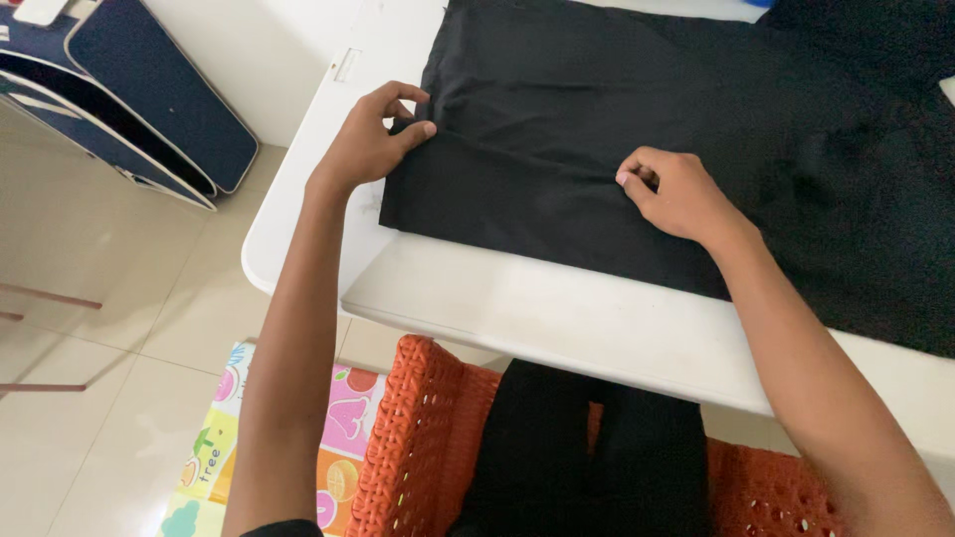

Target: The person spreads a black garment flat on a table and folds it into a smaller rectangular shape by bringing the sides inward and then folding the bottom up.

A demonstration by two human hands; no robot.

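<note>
A large black cloth point(597, 109) lies spread flat over a white table point(557, 318). My left hand point(373, 139) pinches the cloth's left edge between thumb and fingers. Farther right, my right hand point(671, 189) is closed, its fingertips gripping a small fold near the middle of the cloth. Both forearms reach in from below over the table's front edge.
An orange woven chair point(418, 438) sits under me, with a colourful play mat point(219, 447) on the tiled floor to the left. Dark blue folded panels point(149, 99) lean at the upper left beside the table's rounded corner.
</note>
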